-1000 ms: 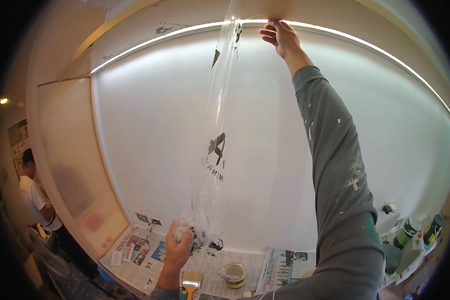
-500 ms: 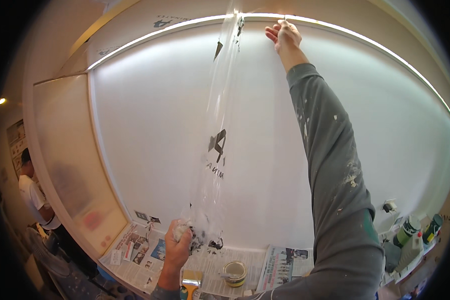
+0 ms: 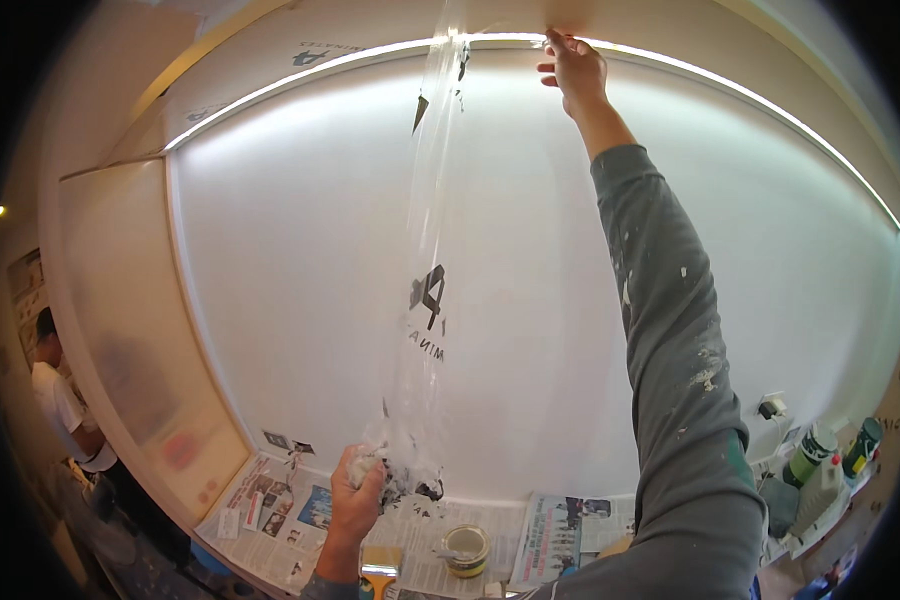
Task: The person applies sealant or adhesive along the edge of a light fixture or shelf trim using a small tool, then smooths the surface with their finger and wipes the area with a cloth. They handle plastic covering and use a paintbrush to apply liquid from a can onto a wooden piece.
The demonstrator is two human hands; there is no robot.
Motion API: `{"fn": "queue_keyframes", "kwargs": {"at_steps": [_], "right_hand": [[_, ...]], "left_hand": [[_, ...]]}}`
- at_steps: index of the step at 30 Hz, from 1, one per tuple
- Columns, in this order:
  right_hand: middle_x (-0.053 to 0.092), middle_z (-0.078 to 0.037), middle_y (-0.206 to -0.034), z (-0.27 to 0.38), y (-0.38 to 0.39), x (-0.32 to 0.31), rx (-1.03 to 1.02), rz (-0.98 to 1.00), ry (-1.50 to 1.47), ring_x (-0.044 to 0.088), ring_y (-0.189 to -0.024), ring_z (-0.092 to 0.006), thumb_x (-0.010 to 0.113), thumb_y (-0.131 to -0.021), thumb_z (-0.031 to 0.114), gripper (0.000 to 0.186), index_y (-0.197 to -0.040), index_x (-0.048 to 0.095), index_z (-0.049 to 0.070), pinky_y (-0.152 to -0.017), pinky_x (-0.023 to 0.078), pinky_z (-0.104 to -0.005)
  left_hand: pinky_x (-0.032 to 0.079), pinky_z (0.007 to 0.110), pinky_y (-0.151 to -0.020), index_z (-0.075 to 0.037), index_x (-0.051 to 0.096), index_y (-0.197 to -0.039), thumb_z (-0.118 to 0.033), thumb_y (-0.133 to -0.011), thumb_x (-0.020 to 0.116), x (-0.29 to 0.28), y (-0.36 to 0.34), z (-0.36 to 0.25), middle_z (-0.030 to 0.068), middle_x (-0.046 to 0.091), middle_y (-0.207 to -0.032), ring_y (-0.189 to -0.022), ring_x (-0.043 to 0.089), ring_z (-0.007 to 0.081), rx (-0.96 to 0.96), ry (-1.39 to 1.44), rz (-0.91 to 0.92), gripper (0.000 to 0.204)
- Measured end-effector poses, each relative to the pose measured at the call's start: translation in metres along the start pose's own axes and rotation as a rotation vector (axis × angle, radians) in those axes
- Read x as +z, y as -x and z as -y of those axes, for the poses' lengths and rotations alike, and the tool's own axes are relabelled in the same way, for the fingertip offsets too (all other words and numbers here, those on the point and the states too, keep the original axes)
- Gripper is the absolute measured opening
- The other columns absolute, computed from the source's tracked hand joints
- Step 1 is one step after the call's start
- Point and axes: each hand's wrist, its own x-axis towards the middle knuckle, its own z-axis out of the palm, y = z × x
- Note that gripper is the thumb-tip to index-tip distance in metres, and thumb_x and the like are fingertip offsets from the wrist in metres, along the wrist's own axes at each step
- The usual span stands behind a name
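Note:
A long strip of clear plastic film (image 3: 428,220) with dark printed marks hangs from the upper edge down the white back wall (image 3: 280,260). My left hand (image 3: 355,495) grips its crumpled lower end (image 3: 380,460) low in the middle. My right hand (image 3: 575,70) is raised to the lit strip (image 3: 670,62) along the top, right of the film, thumb and forefinger pinched at its edge, other fingers partly curled; what they hold is too small to make out. Below my left hand are an open tin (image 3: 465,550) and a wide brush (image 3: 380,565).
Newspapers (image 3: 270,505) cover the surface below. A translucent panel (image 3: 135,320) stands at left, with a person (image 3: 65,400) in a white top beyond it. Green containers (image 3: 810,455), a pale jerrycan (image 3: 823,495) and a plugged-in adapter (image 3: 772,407) are at lower right.
My right hand dipped slightly with fingers shifting along the top edge, and now sits a little further right. My left hand still grips the film. The view has shifted slightly.

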Motion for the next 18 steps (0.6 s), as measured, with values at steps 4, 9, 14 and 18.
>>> {"fn": "queue_keyframes", "kwargs": {"at_steps": [4,9,14,18], "right_hand": [[0.067,-0.011,-0.097,-0.004,-0.011,-0.004,0.095,-0.009,-0.147,0.07,-0.073,-0.0208,0.061,-0.099,0.021,0.03,-0.114,0.063,-0.004,-0.059,0.057,-0.0308],[0.065,-0.009,-0.09,-0.01,-0.016,-0.004,0.067,0.046,-0.245,0.07,-0.073,-0.0207,0.059,-0.1,0.019,0.023,-0.107,0.063,-0.003,-0.059,0.058,-0.0313],[0.061,-0.004,-0.079,-0.015,-0.017,0.006,0.067,-0.042,-0.127,0.07,-0.072,-0.0198,0.057,-0.1,0.02,0.017,-0.092,0.06,0.005,-0.058,0.058,-0.0307],[0.061,-0.005,-0.082,-0.019,-0.018,0.006,0.087,-0.03,-0.078,0.07,-0.071,-0.0212,0.057,-0.1,0.02,0.017,-0.094,0.059,0.004,-0.057,0.059,-0.0308]], "left_hand": [[0.045,0.021,-0.072,-0.005,0.058,-0.108,-0.005,-0.095,0.056,0.005,0.001,0.001,-0.003,0.059,-0.09,-0.08,0.053,0.0051,-0.037,0.019,0.003,0.013],[0.041,0.019,-0.064,-0.005,0.057,-0.109,-0.005,-0.096,0.058,0.001,0.0,0.011,-0.0056,0.056,-0.086,-0.073,0.048,0.0019,0.014,-0.001,0.006,0.013],[0.041,0.019,-0.064,-0.005,0.057,-0.109,-0.005,-0.096,0.058,0.004,0.004,0.001,-0.0052,0.056,-0.086,-0.074,0.049,0.0018,-0.008,-0.009,-0.006,0.012],[0.042,0.019,-0.065,-0.004,0.057,-0.109,-0.004,-0.096,0.058,0.01,0.008,-0.01,-0.0045,0.057,-0.087,-0.075,0.05,0.002,-0.005,0.002,-0.02,0.013]]}}
